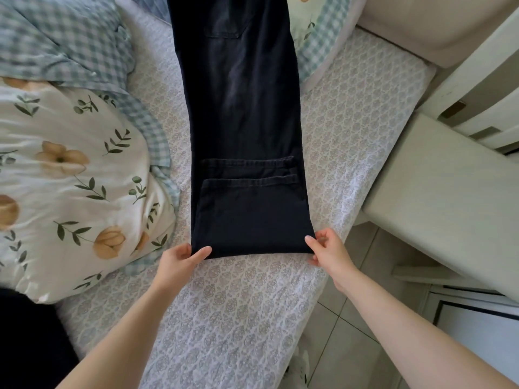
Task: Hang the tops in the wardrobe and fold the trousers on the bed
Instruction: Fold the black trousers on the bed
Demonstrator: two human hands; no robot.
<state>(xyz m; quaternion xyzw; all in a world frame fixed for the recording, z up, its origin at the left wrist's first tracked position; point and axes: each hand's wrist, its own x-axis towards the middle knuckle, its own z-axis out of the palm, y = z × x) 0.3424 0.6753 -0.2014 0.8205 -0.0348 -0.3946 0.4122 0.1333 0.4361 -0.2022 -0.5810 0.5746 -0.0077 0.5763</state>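
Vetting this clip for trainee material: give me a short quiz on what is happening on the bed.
1. True or false: the left hand and the right hand each pinch a near corner of the dark trousers.
2. What lies to the trousers' left? A floral duvet; B laptop; C hanger.
3. Fill in: the trousers lie on the patterned ____.
Key: 1 true; 2 A; 3 sheet.

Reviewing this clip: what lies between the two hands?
In the head view, the folded near edge of the dark trousers spans the gap. The left hand and right hand each pinch one corner, over the patterned sheet.
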